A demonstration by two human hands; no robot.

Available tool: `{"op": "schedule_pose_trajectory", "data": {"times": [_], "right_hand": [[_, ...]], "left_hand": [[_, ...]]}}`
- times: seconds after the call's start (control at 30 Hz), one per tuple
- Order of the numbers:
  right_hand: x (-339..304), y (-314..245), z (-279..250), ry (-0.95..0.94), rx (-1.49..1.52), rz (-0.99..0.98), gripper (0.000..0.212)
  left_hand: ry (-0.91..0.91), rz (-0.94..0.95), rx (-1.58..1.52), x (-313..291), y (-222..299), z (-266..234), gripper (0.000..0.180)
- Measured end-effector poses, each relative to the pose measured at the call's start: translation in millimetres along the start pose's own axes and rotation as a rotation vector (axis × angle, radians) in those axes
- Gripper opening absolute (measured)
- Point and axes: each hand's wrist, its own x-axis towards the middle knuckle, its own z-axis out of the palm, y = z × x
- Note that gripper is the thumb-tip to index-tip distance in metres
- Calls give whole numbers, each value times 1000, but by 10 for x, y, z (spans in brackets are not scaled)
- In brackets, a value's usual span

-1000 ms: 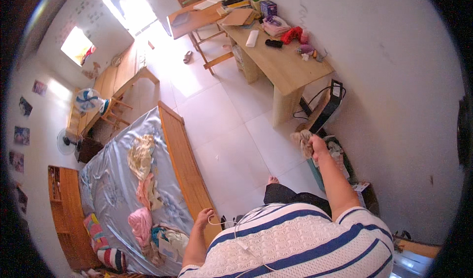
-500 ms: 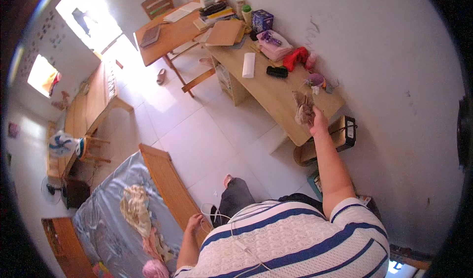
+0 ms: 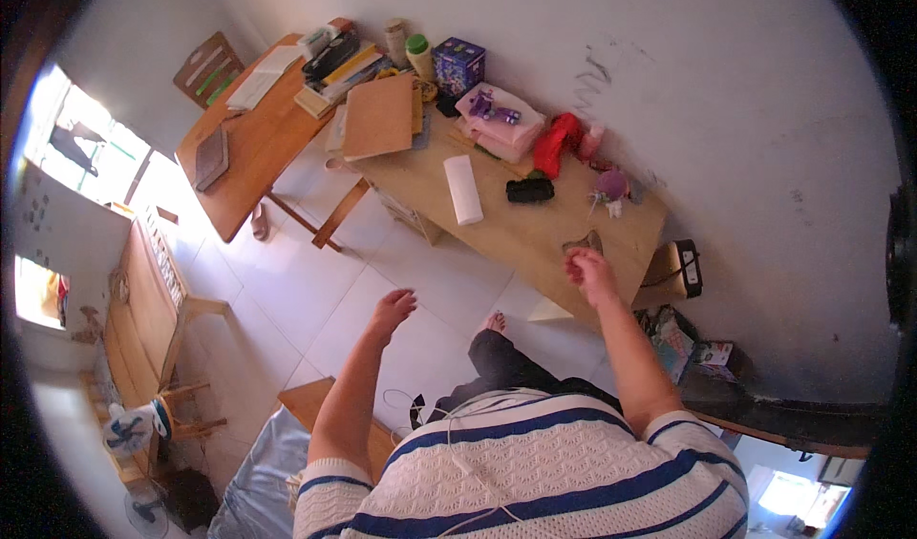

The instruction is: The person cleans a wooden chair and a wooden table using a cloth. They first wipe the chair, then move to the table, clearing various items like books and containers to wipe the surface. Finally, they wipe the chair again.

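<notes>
My right hand (image 3: 592, 276) is at the near right part of the pale wooden desk (image 3: 516, 238). Its fingers are curled against a small brown, soft-looking item (image 3: 585, 242), which the hand partly covers; its kind is too unclear to name. Out over the tiled floor, my left hand (image 3: 392, 312) is raised in front of me with its fingers apart and nothing in them. Nearest to the right hand on the desk are a purple round item (image 3: 611, 186), a black item (image 3: 530, 190) and a white roll (image 3: 463, 190).
Farther along the desk lie a red cloth item (image 3: 556, 145), folded pink fabric (image 3: 501, 133), a blue-purple box (image 3: 459, 63) and a brown folder (image 3: 379, 116). An orange-brown table (image 3: 253, 162) adjoins it. A bed with grey-blue cover (image 3: 258, 482) is at lower left.
My left hand has risen from beside the bed's wooden board to out over the floor. The right hand has drawn back slightly, and less of the brown item shows. My view has turned.
</notes>
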Motion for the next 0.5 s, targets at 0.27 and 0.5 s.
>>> {"op": "schedule_pose_trajectory", "data": {"times": [0.27,0.5], "right_hand": [[1207,466,1199,-85,-351,-167,34],[1336,22,1870,-262,-396,14,47]], "left_hand": [[-102,248,295,1627,624,604,42],[120,87,343,2391,861,832,48]]}}
